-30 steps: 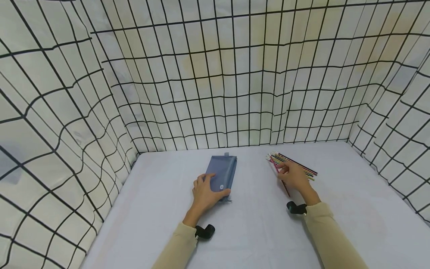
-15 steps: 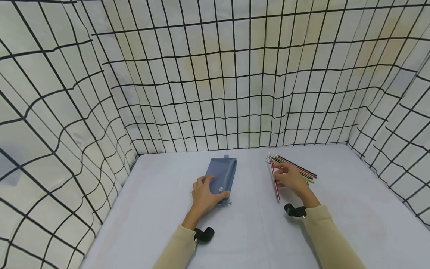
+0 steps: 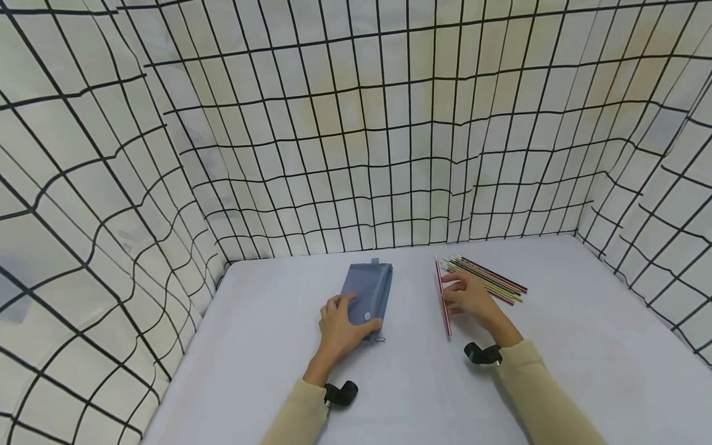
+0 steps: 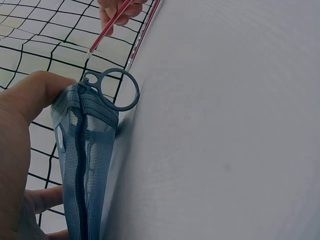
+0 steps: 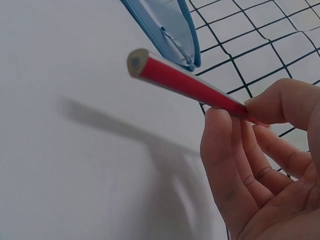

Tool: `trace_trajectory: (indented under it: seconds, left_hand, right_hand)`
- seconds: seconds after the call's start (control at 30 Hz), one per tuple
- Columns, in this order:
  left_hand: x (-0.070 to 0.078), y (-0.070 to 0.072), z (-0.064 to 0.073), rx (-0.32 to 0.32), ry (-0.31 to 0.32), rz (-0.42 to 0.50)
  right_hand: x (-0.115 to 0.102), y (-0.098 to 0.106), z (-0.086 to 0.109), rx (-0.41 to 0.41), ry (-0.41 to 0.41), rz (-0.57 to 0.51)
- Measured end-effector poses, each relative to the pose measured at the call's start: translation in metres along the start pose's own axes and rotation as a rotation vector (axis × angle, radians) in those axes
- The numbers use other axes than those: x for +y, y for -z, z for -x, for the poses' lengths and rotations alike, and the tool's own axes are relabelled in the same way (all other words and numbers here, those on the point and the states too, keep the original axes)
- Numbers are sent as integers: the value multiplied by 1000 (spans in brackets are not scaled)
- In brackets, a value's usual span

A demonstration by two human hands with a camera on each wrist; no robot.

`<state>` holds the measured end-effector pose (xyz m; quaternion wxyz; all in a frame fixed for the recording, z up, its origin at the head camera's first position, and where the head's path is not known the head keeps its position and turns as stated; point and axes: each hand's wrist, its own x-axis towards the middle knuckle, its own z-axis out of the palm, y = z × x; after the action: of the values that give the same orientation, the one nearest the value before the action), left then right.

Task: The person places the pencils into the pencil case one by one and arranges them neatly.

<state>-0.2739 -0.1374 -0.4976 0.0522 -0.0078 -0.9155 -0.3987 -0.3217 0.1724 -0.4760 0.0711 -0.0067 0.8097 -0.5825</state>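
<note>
I have a white table (image 3: 411, 389) in front of me, its surface faintly creased. On it lies a blue pouch (image 3: 364, 284), set slightly aslant, with a small tab (image 3: 375, 261) at its far end and a ring (image 4: 137, 95) at its near end. To the right of the pouch, well apart from it, I see a bunch of coloured pencils (image 3: 488, 278) lying on the white. They overlap in a loose fan, their pale ends toward the pouch and the others slanting away from it. I make out black, red and yellow; they are too thin for me to count. The table's far edge runs just beyond the pouch.
</note>
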Motion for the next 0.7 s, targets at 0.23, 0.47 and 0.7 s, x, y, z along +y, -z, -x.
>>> trace_trajectory:
  seconds: [0.23, 0.47, 0.7]
  left_hand:
    - [-1, -3, 0, -5, -8, -8]
    - [-1, 1, -1, 5, 13, -14]
    - [-3, 0, 0, -12, 13, -2]
  right_hand:
    - [-4, -3, 4, -15, 56, 18]
    - [-11, -13, 1, -48, 57, -7]
    - [-10, -34, 6, -59, -21, -30]
